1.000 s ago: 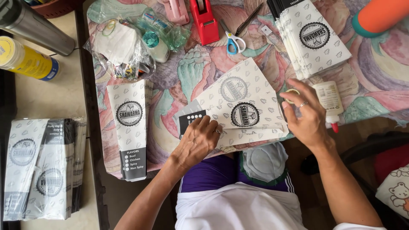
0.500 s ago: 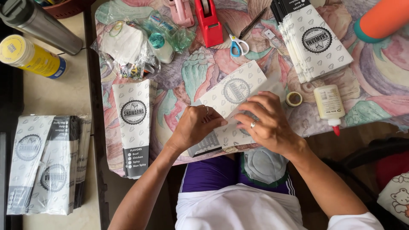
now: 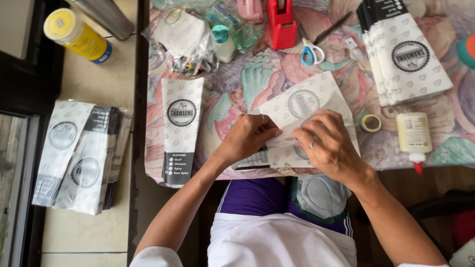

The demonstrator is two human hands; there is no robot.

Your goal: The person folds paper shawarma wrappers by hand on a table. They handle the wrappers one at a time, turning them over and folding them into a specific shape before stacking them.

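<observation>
A flat white paper sheet [image 3: 307,106] printed with a round black emblem lies at the table's near edge. My left hand [image 3: 247,138] presses and pinches its left lower part, fingers curled on the paper. My right hand [image 3: 329,146] lies over the sheet's lower right, fingers bent onto a fold. A finished long paper pouch [image 3: 180,128] with a black lower band lies just left of my left hand. A white glue bottle [image 3: 414,138] with a red tip and a small tape roll [image 3: 370,123] rest to the right.
A stack of unfolded sheets [image 3: 405,54] sits at the back right. Blue-handled scissors [image 3: 310,49], a red tape dispenser [image 3: 282,22] and plastic bags [image 3: 188,37] lie at the back. Finished pouches [image 3: 81,155] are piled on the left table beside a yellow can [image 3: 76,34].
My right hand left the glue bottle area and came left onto the sheet. Both hands now work together on the paper, which has shifted slightly.
</observation>
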